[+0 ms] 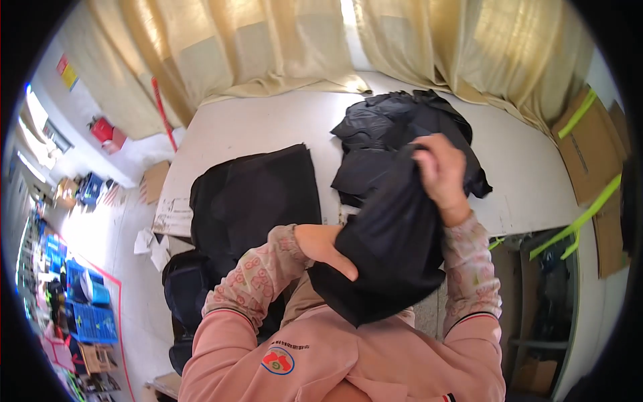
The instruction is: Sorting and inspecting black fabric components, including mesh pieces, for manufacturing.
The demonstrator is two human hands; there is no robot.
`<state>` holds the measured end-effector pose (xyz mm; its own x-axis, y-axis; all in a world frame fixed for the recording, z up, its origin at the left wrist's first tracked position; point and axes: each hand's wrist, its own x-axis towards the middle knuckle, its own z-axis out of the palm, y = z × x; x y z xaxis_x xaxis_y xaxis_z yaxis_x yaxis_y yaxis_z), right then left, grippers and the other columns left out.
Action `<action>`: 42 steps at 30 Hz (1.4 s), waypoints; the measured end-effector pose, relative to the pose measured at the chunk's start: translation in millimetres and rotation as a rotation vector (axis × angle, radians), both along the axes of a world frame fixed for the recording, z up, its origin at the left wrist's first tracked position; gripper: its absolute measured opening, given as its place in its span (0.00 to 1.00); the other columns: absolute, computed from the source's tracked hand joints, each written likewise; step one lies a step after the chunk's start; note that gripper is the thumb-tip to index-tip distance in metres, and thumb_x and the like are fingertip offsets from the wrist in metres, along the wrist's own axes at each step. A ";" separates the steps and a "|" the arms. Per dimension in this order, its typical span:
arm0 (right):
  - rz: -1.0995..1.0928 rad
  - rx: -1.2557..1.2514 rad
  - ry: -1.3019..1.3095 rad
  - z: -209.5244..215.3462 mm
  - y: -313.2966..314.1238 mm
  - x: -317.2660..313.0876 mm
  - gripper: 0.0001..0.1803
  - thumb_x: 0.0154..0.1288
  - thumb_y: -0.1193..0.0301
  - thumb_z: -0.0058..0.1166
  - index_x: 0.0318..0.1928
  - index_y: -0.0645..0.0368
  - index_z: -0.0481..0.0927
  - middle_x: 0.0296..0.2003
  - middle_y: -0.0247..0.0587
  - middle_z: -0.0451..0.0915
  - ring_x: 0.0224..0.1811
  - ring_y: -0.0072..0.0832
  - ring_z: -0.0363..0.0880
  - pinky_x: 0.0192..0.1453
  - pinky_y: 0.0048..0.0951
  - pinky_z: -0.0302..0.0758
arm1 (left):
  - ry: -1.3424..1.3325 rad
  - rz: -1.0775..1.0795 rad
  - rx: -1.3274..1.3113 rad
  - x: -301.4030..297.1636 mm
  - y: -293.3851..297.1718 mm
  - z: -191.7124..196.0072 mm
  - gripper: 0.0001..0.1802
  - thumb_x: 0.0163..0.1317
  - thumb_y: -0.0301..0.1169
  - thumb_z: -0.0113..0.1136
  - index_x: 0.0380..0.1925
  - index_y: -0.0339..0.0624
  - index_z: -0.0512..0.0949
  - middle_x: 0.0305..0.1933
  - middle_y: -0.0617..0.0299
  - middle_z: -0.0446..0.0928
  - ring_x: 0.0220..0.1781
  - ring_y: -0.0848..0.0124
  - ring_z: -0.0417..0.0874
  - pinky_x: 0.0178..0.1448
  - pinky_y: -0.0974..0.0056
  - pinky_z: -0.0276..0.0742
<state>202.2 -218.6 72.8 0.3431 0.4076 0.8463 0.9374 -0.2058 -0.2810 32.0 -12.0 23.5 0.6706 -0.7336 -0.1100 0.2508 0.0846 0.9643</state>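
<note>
while the right hand [439,167] is pinching the top of a black garment [388,254] near the chest, lifting it flat, the left hand [325,248] is bracing its side, fingers pressed together.

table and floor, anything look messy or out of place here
Mostly tidy. The folded black stack overhangs the white table's near edge, while the black garment pile behind is crumpled. Crumpled white paper lies on the floor left of the table. Both hands, left and right, grip a black garment.
</note>
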 end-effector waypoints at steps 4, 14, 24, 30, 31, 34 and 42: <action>0.004 -0.444 0.074 -34.9 -11.0 19.1 0.11 0.60 0.65 0.60 0.38 0.58 0.80 0.32 0.43 0.80 0.34 0.40 0.81 0.38 0.32 0.76 | -0.019 0.294 -0.217 3.3 4.6 6.0 0.32 0.50 0.26 0.73 0.56 0.33 0.73 0.55 0.57 0.78 0.56 0.66 0.77 0.63 0.60 0.71; 0.047 -0.161 0.098 14.0 8.5 -96.2 0.17 0.51 0.71 0.66 0.42 0.59 0.77 0.33 0.42 0.76 0.37 0.41 0.78 0.41 0.38 0.75 | -0.060 0.770 -0.367 18.3 -27.7 12.9 0.25 0.65 0.35 0.60 0.59 0.36 0.70 0.55 0.60 0.76 0.54 0.71 0.77 0.57 0.65 0.74; 0.097 -0.226 0.148 16.5 -18.4 -67.2 0.13 0.53 0.69 0.65 0.36 0.59 0.77 0.28 0.42 0.74 0.27 0.43 0.77 0.29 0.37 0.73 | -0.128 0.943 -0.589 7.7 22.3 20.7 0.17 0.66 0.27 0.55 0.55 0.38 0.74 0.50 0.60 0.80 0.52 0.70 0.79 0.61 0.65 0.71; 0.117 -0.397 0.116 22.6 -25.4 -69.7 0.15 0.52 0.61 0.66 0.33 0.57 0.78 0.25 0.38 0.77 0.25 0.40 0.78 0.28 0.35 0.73 | -0.870 0.665 0.389 9.5 36.2 40.1 0.12 0.63 0.32 0.60 0.42 0.35 0.79 0.35 0.62 0.80 0.41 0.75 0.81 0.49 0.71 0.75; 0.123 -0.395 0.102 25.9 -26.5 -69.4 0.14 0.52 0.62 0.66 0.32 0.57 0.78 0.25 0.38 0.78 0.25 0.40 0.78 0.28 0.35 0.73 | -0.864 0.669 0.389 11.5 39.9 41.8 0.12 0.63 0.32 0.60 0.42 0.35 0.79 0.35 0.62 0.80 0.41 0.75 0.81 0.49 0.71 0.75; 0.090 -0.395 0.113 38.0 -30.2 -67.7 0.12 0.54 0.63 0.65 0.32 0.57 0.78 0.24 0.40 0.78 0.25 0.41 0.78 0.27 0.35 0.72 | -0.585 0.957 0.578 21.3 51.5 23.1 0.17 0.65 0.36 0.59 0.23 0.33 0.77 0.17 0.64 0.73 0.19 0.78 0.74 0.25 0.71 0.68; -0.043 -0.041 0.356 64.6 -35.6 -38.5 0.10 0.62 0.69 0.61 0.35 0.62 0.77 0.24 0.39 0.78 0.22 0.26 0.76 0.28 0.26 0.69 | -0.220 0.393 0.560 -28.9 40.0 -114.2 0.32 0.59 0.33 0.67 0.63 0.47 0.65 0.43 0.60 0.76 0.41 0.74 0.78 0.47 0.66 0.76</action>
<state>163.7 -254.2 137.4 0.6312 0.4171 0.6540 0.7724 -0.2607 -0.5792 3.1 28.0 -90.6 0.9234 -0.3060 -0.2316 0.0987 -0.3937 0.9139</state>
